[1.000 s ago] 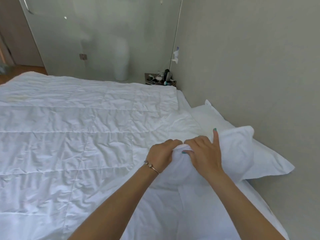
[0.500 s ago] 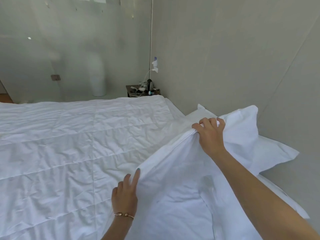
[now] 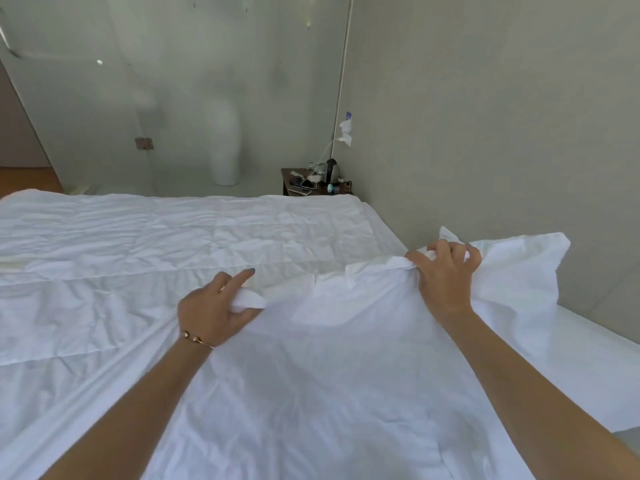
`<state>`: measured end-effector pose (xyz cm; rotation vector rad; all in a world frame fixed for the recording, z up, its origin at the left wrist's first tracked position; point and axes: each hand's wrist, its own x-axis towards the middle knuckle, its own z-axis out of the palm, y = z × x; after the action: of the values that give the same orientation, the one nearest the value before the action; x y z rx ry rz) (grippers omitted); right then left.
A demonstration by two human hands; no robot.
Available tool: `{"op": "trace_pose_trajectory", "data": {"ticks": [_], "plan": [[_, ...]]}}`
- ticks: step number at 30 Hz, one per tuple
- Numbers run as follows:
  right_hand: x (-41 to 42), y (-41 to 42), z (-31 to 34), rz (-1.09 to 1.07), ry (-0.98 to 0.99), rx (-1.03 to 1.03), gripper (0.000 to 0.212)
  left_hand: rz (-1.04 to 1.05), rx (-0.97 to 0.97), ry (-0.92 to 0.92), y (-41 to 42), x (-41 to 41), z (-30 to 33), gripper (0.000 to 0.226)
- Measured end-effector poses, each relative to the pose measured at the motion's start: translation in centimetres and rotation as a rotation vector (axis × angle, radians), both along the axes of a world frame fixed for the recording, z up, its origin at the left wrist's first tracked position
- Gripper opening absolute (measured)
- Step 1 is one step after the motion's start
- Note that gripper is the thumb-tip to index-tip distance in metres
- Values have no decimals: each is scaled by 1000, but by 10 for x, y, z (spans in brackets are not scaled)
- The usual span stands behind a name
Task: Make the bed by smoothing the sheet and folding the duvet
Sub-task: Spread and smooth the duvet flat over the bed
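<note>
Right hand [image 3: 446,282]: fingers [image 3: 450,249] curled tight over a bunched edge of the white sheet [image 3: 329,375], lifted off the bed at about 2 o'clock from frame centre. Left hand [image 3: 213,308]: thumb and lower fingers pinch the same edge at 9 o'clock, index finger stuck out straight and holding nothing. The edge runs taut-ish between the two hands, a few small pleats midway.

The cloth drapes from that edge toward the person, creased but without big lumps. Beyond the hands, 12 o'clock and out to 10, the quilted duvet [image 3: 173,244] lies spread flat across the bed [image 3: 588,358], wrinkled, not folded. Pillow [image 3: 519,268] sits just behind the right hand against the wall, 3 o'clock. Nightstand [image 3: 287,181] with cables and a kettle far back at 12.

Progress, my read: early. Sheet is in hand, being drawn out, not yet laid and smoothed. Duvet fold not started. Pillow not squared either.
</note>
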<state>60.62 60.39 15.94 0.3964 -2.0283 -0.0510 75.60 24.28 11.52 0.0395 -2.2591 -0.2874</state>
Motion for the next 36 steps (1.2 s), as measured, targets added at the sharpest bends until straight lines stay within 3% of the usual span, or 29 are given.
{"op": "trace_pose_trajectory", "data": {"ticks": [3,8,11,13,15,18,20,22,24,28,36], "plan": [[-63,-17,-7,89,-14,-17,44,42,-244,27,-52,-69,51,60],[-226,-81,-24,274,88,-12,47,279,-288,30,-137,-208,74,61],[-342,-132,-52,244,103,69,44,360,-277,-44,-166,-300,20,58],[-407,-159,-88,145,-63,182,41,415,-181,-138,-179,-356,-36,62],[-441,-184,-130,72,-339,166,47,417,-158,-288,-175,-403,-107,69],[-425,-216,-206,154,-747,9,64,345,-83,-540,-125,-444,-209,78],[-400,-225,-261,191,-982,78,66,285,15,-720,-79,-456,-262,82],[-389,-206,-315,97,-1169,230,71,243,21,-900,-43,-461,-300,83],[-396,-165,-364,-78,-1311,245,74,280,48,-1021,-27,-466,-324,84],[-392,-120,-408,-132,-1307,187,68,390,78,-1135,-18,-462,-355,85],[-391,-135,-439,-28,-1223,-24,61,356,62,-1095,-24,-466,-389,85]]}}
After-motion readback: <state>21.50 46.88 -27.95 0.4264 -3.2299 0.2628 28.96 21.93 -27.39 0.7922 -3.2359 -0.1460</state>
